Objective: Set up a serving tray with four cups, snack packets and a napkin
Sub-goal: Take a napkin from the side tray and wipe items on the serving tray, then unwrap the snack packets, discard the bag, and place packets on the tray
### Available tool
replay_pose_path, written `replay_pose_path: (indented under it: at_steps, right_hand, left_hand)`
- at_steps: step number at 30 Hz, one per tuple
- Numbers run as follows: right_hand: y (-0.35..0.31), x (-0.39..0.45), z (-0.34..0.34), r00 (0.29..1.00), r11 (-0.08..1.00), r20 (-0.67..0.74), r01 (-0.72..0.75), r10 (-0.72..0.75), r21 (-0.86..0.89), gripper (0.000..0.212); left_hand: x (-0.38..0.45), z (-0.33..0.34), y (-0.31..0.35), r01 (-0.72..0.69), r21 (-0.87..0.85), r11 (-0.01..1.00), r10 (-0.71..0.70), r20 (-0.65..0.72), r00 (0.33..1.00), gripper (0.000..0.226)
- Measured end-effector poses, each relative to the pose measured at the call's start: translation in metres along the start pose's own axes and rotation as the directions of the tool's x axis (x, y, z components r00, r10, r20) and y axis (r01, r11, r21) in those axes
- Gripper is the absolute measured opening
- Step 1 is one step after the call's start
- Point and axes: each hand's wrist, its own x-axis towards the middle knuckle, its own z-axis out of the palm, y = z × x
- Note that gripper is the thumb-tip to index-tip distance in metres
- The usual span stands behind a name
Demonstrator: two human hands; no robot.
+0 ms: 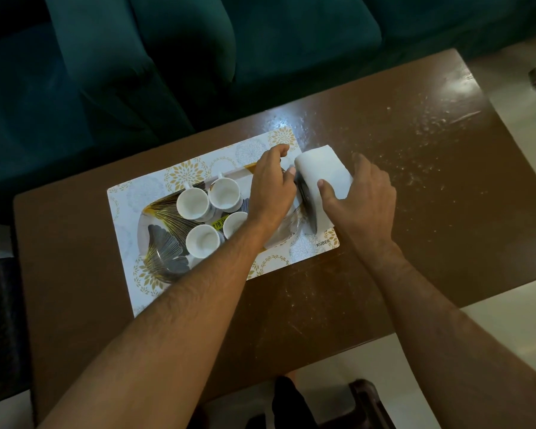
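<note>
From the head camera I look down on a brown tabletop [399, 187] with a patterned placemat [143, 292] lying on it, white with gold flower prints. On the placemat sits the serving tray [158, 243], marked with grey and gold leaf shapes. I take the tray as my landmark.

Four white cups [193, 203] stand upright on the tray in a tight cluster near its middle, two farther from me and two nearer. A yellow price sticker [218, 224] shows on the tray between them.

My left hand [271, 188] reaches over the tray's right half, fingers curled around something dark at the far right end; I cannot tell what it is, or how firmly the fingers have closed on it. My right hand [358, 202] is at the tray's right edge, clamped on a folded white napkin [322, 170], thumb on top and fingers along the far side. The napkin stands just past the tray's right end, over the placemat's right edge.

Beyond the tabletop, on the far side from the tray, is a dark teal sofa [167, 57].
</note>
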Motion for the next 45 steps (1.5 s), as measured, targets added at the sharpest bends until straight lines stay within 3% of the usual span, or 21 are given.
replay_pose_path:
  at_steps: [5,9,14,25,33,40,45]
  right_hand:
    - [-0.012,-0.002,0.0,0.99,0.986,-0.056,0.122,-0.13,-0.117,0.076]
    - [-0.037,-0.008,0.006,0.969,0.959,-0.041,0.234,-0.243,-0.16,0.076]
    - [-0.084,-0.024,0.022,0.932,0.914,0.029,0.361,-0.362,-0.185,0.074]
    - [-0.255,-0.113,0.076,0.815,0.814,0.221,0.568,-0.535,-0.124,0.076]
    - [-0.384,-0.207,0.14,0.661,0.692,0.318,0.722,-0.68,-0.02,0.072]
    - [-0.478,-0.303,0.205,0.549,0.652,0.396,0.732,-0.736,0.197,0.059]
    - [-0.516,-0.35,0.245,0.524,0.682,0.475,0.683,-0.707,0.262,0.056]
  left_hand:
    - [-0.014,-0.018,0.008,-0.158,0.211,0.965,0.17,-0.042,0.985,0.047]
    - [-0.027,-0.045,0.003,-0.252,0.429,0.867,0.307,-0.063,0.949,0.054]
    - [-0.042,-0.099,-0.027,-0.213,0.564,0.798,0.34,-0.129,0.932,0.059]
    - [-0.103,-0.268,-0.135,0.057,0.6,0.798,0.184,-0.332,0.925,0.06]
    - [-0.172,-0.398,-0.227,0.258,0.564,0.784,0.036,-0.457,0.889,0.062]
    - [-0.235,-0.49,-0.318,0.434,0.397,0.809,-0.134,-0.593,0.794,0.058]
    - [-0.261,-0.52,-0.374,0.559,0.113,0.821,-0.389,-0.605,0.694,0.05]
